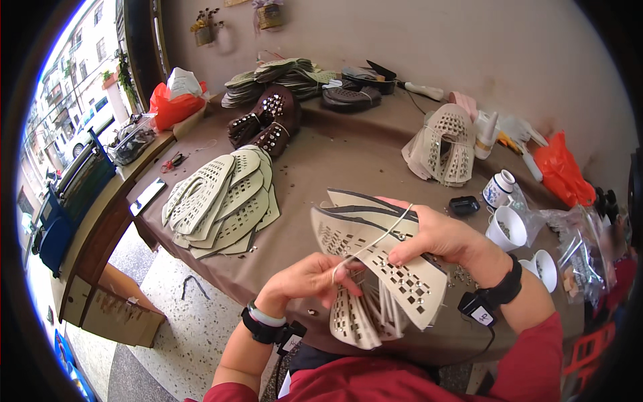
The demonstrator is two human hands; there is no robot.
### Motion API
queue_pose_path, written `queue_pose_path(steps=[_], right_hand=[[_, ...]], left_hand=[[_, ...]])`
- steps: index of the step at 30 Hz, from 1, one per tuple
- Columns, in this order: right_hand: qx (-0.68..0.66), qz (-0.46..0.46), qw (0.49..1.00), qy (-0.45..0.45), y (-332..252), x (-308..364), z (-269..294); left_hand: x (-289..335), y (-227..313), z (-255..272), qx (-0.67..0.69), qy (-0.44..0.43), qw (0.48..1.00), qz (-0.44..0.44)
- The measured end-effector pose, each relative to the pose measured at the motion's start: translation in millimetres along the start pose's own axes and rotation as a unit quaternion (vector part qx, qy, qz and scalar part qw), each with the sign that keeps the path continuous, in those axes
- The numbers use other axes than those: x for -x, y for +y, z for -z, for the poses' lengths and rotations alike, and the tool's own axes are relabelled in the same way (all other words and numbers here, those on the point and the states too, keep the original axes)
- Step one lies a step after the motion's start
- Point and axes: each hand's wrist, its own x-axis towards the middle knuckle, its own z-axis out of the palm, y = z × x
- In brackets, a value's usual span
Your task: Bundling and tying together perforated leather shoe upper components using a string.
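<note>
Above the near edge of the table I hold a bundle of cream perforated shoe uppers [410, 281], with dark lining showing along some edges. My right hand [447, 238] is closed round its right side, thumb pressed on the top piece. A pale cord or elastic band [383, 234] runs slantwise across the bundle, from near my right hand to my left. The fingers of my left hand [305, 276] are pinched on the band at the bundle's left side. Below, the pieces fan apart, and their inner part is partly hidden.
Fanned cream uppers [221, 197] lie left, brown studded ones [273, 120] behind. A tied cream bundle [442, 144] stands back right, near a white bottle [487, 136]. White cups [506, 228], a black case [464, 206] and loose studs lie right. A phone [147, 195] rests by the left edge.
</note>
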Motion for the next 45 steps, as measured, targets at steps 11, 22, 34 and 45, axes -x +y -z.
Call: queue_pose_path(steps=[11,22,34,45], right_hand=[[-0.005,0.012,0.999,0.044,19,-8,-15],[-0.047,0.091,0.99,0.098,62,11,-46],[-0.084,0.066,0.994,-0.033,73,33,-46],[-0.053,0.007,0.996,0.073,43,36,-8]], left_hand=[[-14,6,-50,-0.156,0.359,0.869,-0.303],[-6,-6,-74,-0.105,0.318,0.942,-0.033],[-26,13,-97,-0.301,0.356,0.884,-0.009],[-7,35,-84,-0.191,0.281,0.939,0.052]])
